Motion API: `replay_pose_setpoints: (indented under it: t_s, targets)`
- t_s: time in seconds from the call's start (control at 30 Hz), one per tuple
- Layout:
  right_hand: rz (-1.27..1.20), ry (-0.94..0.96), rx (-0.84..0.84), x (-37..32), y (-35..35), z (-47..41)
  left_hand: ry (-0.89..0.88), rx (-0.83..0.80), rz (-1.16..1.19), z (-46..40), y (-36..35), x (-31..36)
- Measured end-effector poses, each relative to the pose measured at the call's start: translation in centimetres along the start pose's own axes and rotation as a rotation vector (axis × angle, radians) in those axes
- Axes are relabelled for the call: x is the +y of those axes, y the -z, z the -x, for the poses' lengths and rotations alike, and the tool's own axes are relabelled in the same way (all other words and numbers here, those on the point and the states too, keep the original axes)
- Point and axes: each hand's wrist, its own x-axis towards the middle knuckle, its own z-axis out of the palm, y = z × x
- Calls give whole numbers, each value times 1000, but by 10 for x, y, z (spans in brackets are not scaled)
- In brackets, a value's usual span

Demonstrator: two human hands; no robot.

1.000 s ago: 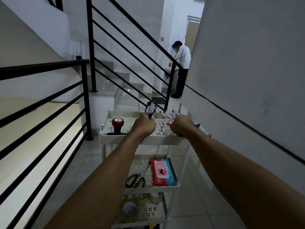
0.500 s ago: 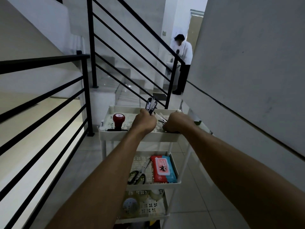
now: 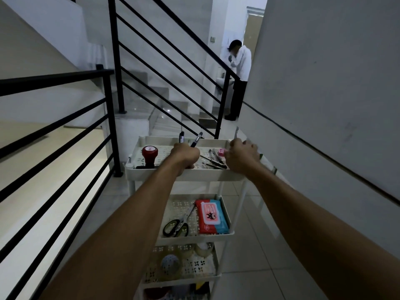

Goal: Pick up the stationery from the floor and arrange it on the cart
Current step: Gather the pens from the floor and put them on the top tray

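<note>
White perforated plastic three-tier cart (image 3: 184, 175), standing on pale floor tiles (image 3: 249, 267) beside a black metal stair railing (image 3: 112, 118).

Top tray: red round-topped stamp on a black base (image 3: 149, 155), upright at the left; several dark pens (image 3: 213, 162) lying flat at the right; small pink item (image 3: 221, 151) beside them.

Left hand (image 3: 185, 155): fisted over the top tray, gripping two black pens (image 3: 190, 139) that stick upward.

Right hand (image 3: 241, 158): fingers curled, pinching a slim grey pen-like item (image 3: 236, 132) above the tray's right edge.

Middle tray: black-handled scissors (image 3: 176, 226); red and blue wipes pack (image 3: 212, 216).

Lower tray: clear tape rolls (image 3: 203, 249), partly hidden.

Background: a person in a white top (image 3: 240, 68) at a washbasin.
</note>
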Motion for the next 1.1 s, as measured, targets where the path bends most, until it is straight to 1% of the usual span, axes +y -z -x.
replay_pose_setpoints:
  t_s: [0.03, 0.13, 0.2, 0.27, 0.37, 0.43, 0.5, 0.63, 0.67, 0.73, 0.87, 1.0, 1.1]
  targets:
    - [-25, 9, -19, 5, 2, 2, 17, -31, -33, -1, 0, 2]
    - [-243, -21, -110, 11, 6, 5, 74, -86, -203, -4, -2, 13]
    - [-251, -48, -131, 14, 7, 6, 100, -110, -328, -2, -9, 21]
    - [-240, -56, -143, 16, 7, 7, 86, -108, -397, -4, -18, 28]
    - [-166, -34, -159, 15, 5, 8, 92, -181, -368, -1, -28, 36]
    - [-159, -36, -160, 13, 6, 7, 124, -168, -331, -4, -28, 38]
    - [-157, -38, -165, 13, 7, 8, 124, -99, -315, -3, -24, 38]
    - [-141, -15, -164, 12, 9, 13, 44, 128, -462, -5, -14, 34]
    - [-142, -9, -163, 12, 9, 14, 58, 135, -442, -7, -12, 33]
    - [-125, 9, -166, 11, 9, 16, 111, 84, -362, -9, -8, 31]
    - [-91, 29, -170, 9, 10, 17, 100, 100, -362, -8, -3, 24]
    - [-104, 20, -164, 11, 9, 16, -16, -17, -369, -3, -15, 20]
    - [-98, 19, -163, 11, 9, 17, -90, -15, -358, 0, -27, 20]
